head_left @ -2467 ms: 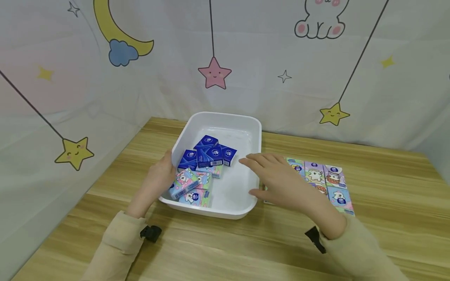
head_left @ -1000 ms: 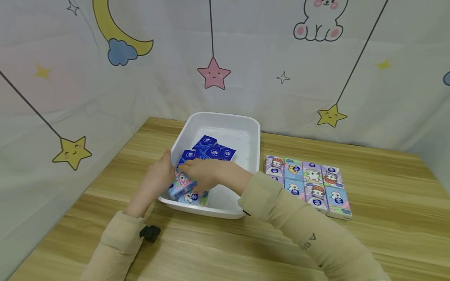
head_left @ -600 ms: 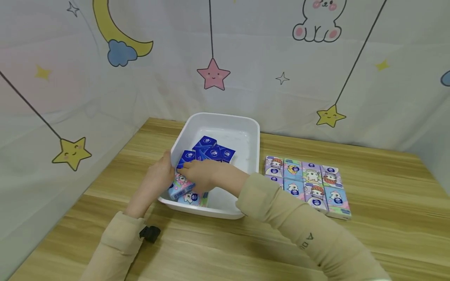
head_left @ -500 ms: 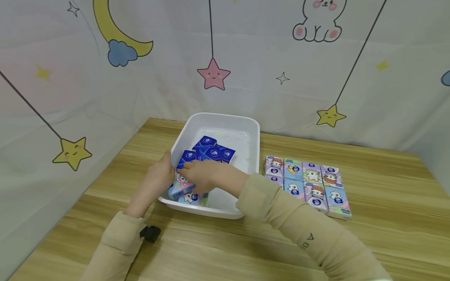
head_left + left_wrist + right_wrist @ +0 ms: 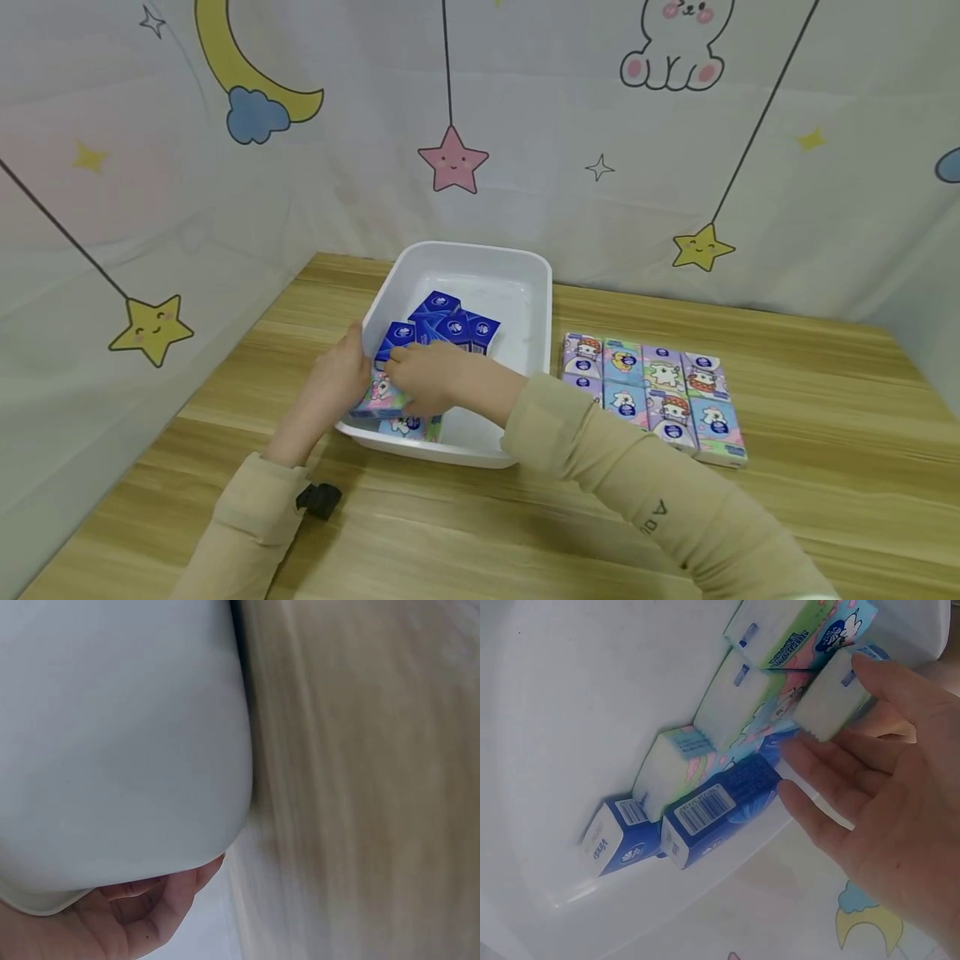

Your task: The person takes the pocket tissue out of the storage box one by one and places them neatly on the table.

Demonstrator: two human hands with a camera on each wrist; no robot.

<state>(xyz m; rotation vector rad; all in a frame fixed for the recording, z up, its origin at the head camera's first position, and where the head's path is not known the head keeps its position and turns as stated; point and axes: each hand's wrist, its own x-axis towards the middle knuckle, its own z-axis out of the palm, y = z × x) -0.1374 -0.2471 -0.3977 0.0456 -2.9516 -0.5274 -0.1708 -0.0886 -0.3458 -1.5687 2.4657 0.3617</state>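
Note:
A white plastic tub (image 5: 517, 379) stands on the table, with several tissue packs in its left half. My left hand (image 5: 341, 371) holds the tub's left side, thumb at the rim; in the left wrist view its curled fingers (image 5: 169, 907) lie against the outer wall. My right hand (image 5: 427, 377) reaches into the tub and pinches a pastel cartoon tissue pack (image 5: 378, 396) between thumb and fingers. In the right wrist view this held pack (image 5: 829, 697) overlaps other pastel packs (image 5: 742, 697). Blue tissue packs (image 5: 453, 327) lie just beyond the right hand, partly covered by it.
Right of the tub, pastel cartoon tissue packs (image 5: 663, 375) lie side by side in two rows on the wooden table (image 5: 420, 533). The right sleeve (image 5: 637, 483) passes in front of them. A printed white cloth (image 5: 540, 108) hangs behind and at the left.
My right hand has moved from the tub's right side to the packs at its left and taken hold of a pastel tissue pack, which has tilted slightly. The left hand keeps its hold.

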